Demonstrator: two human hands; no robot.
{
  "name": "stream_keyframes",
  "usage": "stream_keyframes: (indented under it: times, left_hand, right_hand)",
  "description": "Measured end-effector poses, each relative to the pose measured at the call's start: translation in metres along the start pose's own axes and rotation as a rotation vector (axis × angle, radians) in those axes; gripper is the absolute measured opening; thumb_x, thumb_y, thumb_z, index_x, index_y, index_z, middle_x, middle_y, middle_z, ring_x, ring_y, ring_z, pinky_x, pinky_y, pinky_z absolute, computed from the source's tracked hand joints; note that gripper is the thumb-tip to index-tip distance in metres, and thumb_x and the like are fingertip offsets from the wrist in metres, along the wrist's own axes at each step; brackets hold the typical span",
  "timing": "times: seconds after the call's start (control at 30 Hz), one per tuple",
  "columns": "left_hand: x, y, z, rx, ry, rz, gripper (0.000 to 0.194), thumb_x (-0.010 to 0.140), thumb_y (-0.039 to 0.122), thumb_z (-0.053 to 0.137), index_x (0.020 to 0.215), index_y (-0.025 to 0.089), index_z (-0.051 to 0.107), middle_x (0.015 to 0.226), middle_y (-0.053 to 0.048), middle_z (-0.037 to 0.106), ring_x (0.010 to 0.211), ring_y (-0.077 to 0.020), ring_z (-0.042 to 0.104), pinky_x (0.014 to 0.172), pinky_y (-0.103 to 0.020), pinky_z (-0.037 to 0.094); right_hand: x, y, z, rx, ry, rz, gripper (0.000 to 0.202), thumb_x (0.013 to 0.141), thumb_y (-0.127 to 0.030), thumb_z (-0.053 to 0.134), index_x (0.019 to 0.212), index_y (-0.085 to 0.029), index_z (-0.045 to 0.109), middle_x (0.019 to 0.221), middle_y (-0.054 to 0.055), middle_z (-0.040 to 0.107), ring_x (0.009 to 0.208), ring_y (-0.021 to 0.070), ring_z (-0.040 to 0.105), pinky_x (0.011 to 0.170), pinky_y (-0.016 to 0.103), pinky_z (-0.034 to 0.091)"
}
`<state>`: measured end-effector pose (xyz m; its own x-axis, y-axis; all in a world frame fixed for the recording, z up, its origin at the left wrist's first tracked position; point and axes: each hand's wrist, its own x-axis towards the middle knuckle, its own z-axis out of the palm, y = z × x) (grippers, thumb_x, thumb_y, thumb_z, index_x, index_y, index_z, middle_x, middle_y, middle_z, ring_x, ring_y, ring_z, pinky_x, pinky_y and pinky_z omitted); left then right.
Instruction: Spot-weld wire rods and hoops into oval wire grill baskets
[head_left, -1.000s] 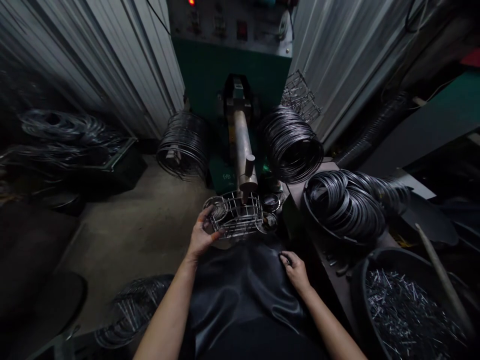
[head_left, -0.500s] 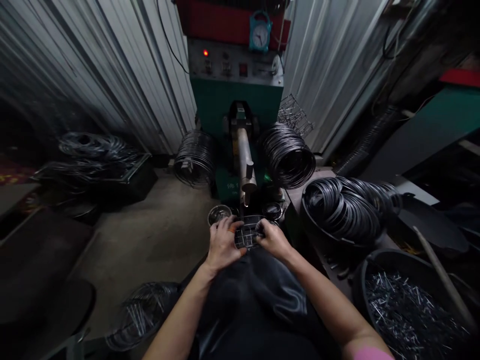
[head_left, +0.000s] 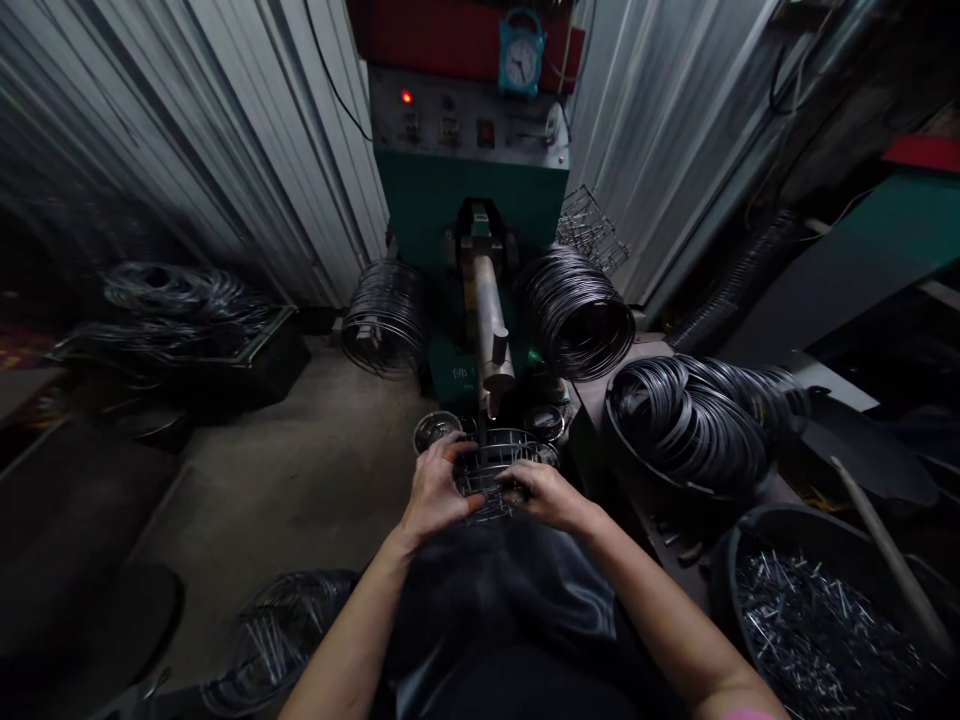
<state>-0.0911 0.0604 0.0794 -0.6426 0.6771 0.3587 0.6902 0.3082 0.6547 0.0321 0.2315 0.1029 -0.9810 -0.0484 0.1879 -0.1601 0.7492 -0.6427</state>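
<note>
Both of your hands are closing on a wire basket (head_left: 491,478), holding it just under the electrode tip (head_left: 491,400) of the green welding machine (head_left: 472,190), likely so its wires are meeting the tip. Your left hand (head_left: 435,490) is wrapping fingers around the basket's left rim while your right hand (head_left: 547,495) is gripping its right side, forearms reaching forward over your dark apron (head_left: 495,600).
</note>
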Motion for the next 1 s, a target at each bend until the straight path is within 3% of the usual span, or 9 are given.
stream_keyframes:
  times: [0.27, 0.6, 0.87, 1.0]
  left_hand:
    - [0.003, -0.006, 0.001, -0.012, 0.015, 0.022, 0.063, 0.050, 0.021, 0.077, 0.110, 0.022, 0.058, 0.129, -0.011, 0.054, 0.121, -0.0341, 0.049, 0.100, -0.049, 0.041]
    - [0.014, -0.014, 0.003, -0.031, 0.000, 0.028, 0.064, 0.052, 0.023, 0.076, 0.112, 0.023, 0.056, 0.131, -0.011, 0.053, 0.123, -0.0329, 0.048, 0.102, -0.049, 0.039]
    - [0.018, 0.001, -0.001, 0.057, -0.013, 0.008, 0.061, 0.051, 0.021, 0.075, 0.110, 0.021, 0.058, 0.130, -0.011, 0.052, 0.122, -0.0350, 0.047, 0.102, -0.051, 0.036]
    - [0.015, 0.007, 0.001, 0.090, -0.038, 0.018, 0.060, 0.051, 0.020, 0.073, 0.109, 0.021, 0.059, 0.130, -0.012, 0.053, 0.122, -0.0350, 0.047, 0.101, -0.050, 0.037]
  right_hand:
    - [0.004, 0.009, 0.008, -0.064, 0.050, -0.071, 0.026, 0.077, -0.007, 0.057, 0.099, -0.017, 0.066, 0.092, 0.008, 0.069, 0.083, 0.0168, 0.066, 0.073, 0.026, 0.052]
    - [0.014, 0.012, 0.003, -0.100, 0.048, -0.044, 0.034, 0.072, -0.002, 0.058, 0.100, -0.019, 0.067, 0.095, 0.006, 0.069, 0.085, 0.0164, 0.067, 0.075, 0.025, 0.052]
    - [0.012, 0.010, 0.008, -0.153, 0.037, 0.014, 0.041, 0.075, -0.008, 0.061, 0.113, -0.021, 0.064, 0.109, 0.008, 0.067, 0.096, 0.0191, 0.066, 0.081, 0.029, 0.052]
    - [0.007, 0.006, 0.014, -0.147, 0.040, 0.011, 0.037, 0.075, -0.004, 0.057, 0.107, -0.020, 0.066, 0.102, 0.007, 0.069, 0.091, 0.0180, 0.067, 0.078, 0.027, 0.052]
